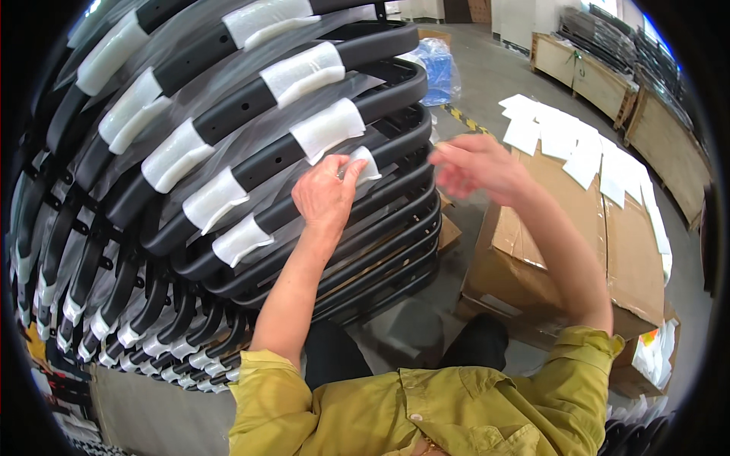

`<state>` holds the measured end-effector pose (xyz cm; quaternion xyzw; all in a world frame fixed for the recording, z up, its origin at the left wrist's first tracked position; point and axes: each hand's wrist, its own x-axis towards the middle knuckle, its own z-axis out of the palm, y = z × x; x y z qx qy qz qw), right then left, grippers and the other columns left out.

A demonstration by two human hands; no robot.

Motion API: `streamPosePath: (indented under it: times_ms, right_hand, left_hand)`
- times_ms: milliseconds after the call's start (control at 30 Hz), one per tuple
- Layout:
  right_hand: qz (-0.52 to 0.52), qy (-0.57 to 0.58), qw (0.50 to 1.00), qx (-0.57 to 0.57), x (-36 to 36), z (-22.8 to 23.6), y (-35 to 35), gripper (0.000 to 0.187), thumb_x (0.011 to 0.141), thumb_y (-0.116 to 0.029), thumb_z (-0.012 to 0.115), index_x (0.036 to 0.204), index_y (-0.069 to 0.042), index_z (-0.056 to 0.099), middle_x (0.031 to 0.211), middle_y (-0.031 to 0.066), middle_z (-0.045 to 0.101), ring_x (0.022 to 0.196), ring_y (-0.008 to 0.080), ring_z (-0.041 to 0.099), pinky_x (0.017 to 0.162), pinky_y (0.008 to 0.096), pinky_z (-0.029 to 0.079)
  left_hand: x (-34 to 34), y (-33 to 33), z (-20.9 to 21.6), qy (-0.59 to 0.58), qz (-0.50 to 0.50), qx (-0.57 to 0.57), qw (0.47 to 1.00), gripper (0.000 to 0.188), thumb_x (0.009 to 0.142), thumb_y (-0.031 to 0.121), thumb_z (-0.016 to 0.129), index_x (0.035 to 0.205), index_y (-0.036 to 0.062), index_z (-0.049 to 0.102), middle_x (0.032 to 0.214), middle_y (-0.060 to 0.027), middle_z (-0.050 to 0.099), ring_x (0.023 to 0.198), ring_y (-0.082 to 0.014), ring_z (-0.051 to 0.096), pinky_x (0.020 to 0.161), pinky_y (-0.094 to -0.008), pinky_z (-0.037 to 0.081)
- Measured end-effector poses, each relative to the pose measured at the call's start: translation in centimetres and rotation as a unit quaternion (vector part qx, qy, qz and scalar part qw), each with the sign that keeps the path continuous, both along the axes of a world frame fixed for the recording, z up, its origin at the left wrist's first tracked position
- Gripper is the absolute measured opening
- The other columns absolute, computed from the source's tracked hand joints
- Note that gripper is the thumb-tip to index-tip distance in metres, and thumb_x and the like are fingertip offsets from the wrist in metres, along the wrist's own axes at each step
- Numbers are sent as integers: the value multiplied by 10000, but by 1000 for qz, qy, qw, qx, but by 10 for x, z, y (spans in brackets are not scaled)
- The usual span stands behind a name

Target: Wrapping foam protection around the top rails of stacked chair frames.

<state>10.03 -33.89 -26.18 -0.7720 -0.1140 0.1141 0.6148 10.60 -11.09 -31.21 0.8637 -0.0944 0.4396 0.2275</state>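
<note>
A tall stack of black tubular metal frames stands in front of me and to the left. My left hand is closed at one of the upper tubes, its thumb and curled fingers pressing a white foam sheet around it. Similar white foam wraps sit around the neighbouring tubes in rows. Off the stack's right end, my right hand is raised with thumb and fingers pinched together. It is slightly blurred, and whatever is at its fingertips is too small to name.
At my right stands a large cardboard box with several loose white foam sheets spread over its top. A smaller open carton sits beside it. Farther back are wooden crates, a blue plastic-wrapped bundle and yellow-black floor tape.
</note>
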Motion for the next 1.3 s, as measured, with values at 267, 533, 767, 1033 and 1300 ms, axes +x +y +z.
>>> streamPosePath:
  times_ms: [267, 533, 767, 1033, 1300]
  right_hand:
    - [-279, -59, 951, -117, -82, -17, -207, 258, 822, -237, 530, 852, 15, 578, 642, 52, 572, 525, 102, 540, 480, 210, 442]
    - [-596, -138, 615, -498, -103, -72, -450, 302, 745, -281, 568, 846, -1, 620, 815, 128, 631, 772, 338, 584, 711, 387, 461]
    - [-629, 78, 452, -627, -124, -115, -518, 849, 702, -654, 467, 1259, -23, 356, 1242, 201, 412, 1173, 284, 378, 967, 375, 308]
    - [-706, -73, 626, -322, -127, -193, -702, 626, 715, -265, 632, 1228, -13, 376, 1165, 145, 471, 1022, 200, 488, 835, 321, 425]
    - [-561, -397, 714, 134, -136, -122, -691, 351, 798, -77, 560, 1132, -6, 480, 1103, 101, 498, 918, 199, 541, 757, 278, 489]
  left_hand:
    - [-1, -43, 3, 38, 46, -65, 996, 262, 795, 314, 530, 923, 106, 625, 877, -103, 627, 809, -247, 598, 732, -341, 446]
    - [1, 6, 3, 13, 44, -4, 999, 239, 855, 175, 477, 1001, 24, 593, 957, -133, 614, 853, -243, 590, 769, -308, 448]
    - [12, -11, 4, -37, -4, 18, 999, 180, 810, 111, 496, 951, 73, 603, 878, -147, 603, 809, -298, 583, 701, -342, 450]
    - [0, 0, 6, 15, 13, 19, 1000, 255, 785, 29, 455, 999, 91, 579, 920, -139, 601, 850, -306, 570, 738, -357, 444]
    - [-19, 4, 6, 35, -76, -34, 996, 345, 736, -64, 396, 1014, 57, 561, 950, -148, 598, 905, -271, 579, 817, -316, 426]
